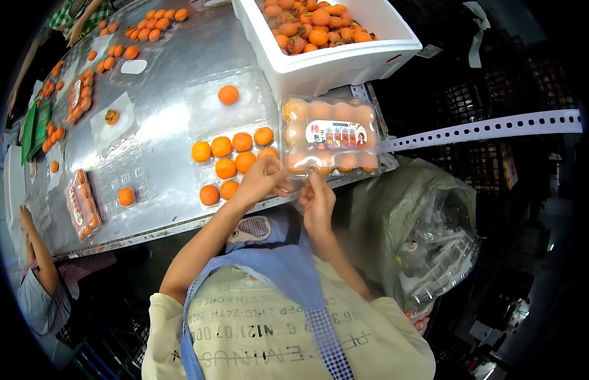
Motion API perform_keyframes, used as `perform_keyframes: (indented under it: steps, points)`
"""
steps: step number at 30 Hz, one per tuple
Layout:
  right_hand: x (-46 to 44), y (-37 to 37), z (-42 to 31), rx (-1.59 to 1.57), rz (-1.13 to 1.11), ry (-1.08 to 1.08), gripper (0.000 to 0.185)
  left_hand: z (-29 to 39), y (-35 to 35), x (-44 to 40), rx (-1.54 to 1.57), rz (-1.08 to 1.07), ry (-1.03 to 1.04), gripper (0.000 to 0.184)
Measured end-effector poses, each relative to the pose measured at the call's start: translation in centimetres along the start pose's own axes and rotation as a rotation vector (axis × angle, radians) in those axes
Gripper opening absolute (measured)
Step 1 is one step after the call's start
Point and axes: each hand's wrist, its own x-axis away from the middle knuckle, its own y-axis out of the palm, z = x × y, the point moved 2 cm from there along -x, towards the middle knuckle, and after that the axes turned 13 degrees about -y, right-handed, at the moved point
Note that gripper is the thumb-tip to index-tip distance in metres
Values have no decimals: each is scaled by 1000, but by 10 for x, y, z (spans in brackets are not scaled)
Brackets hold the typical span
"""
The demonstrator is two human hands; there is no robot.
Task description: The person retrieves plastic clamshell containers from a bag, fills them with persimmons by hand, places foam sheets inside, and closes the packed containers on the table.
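A closed clear plastic pack [330, 135] of orange fruit, with a printed label on top, lies at the table's right end. At its front left corner is my left hand [263, 180], fingers bent together near the pack's edge; what they pinch, if anything, is too small to tell. My right hand [318, 201] is at the pack's front edge, fingers curled and index fingertip against the plastic. Just left of the pack, several loose orange fruits [225, 168] sit in rows in an open clear tray. Behind them one fruit [228, 95] rests on an open tray's clear plastic.
A white foam box [345, 65] full of fruit stands at the back. A strip of perforated white tape [484, 130] extends right. A green bag [395, 221] of clear plastic hangs below the table's edge. Other people's arms [44, 259] and more packs [83, 204] are at left.
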Motion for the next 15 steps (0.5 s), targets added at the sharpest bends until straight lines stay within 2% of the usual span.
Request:
perform_keyframes:
  steps: [7,15]
  points:
    - [-4,-3,-4,32,57,21,16,5,10,7,-76,45,1,21]
    - [-7,-21,-9,39,62,-7,15,-11,27,9,-70,-30,-71,26]
